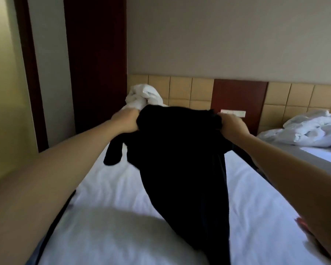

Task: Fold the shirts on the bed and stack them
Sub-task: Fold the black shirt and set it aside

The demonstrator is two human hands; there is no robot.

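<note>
Both fists clenched the black shirt at its top corners, left hand and right hand holding it raised over the bed, where spreading it flat and smooth before the first fold would serve best

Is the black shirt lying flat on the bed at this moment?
No, the left hand and the right hand grip the black shirt at its top, and it hangs down from them.
</note>
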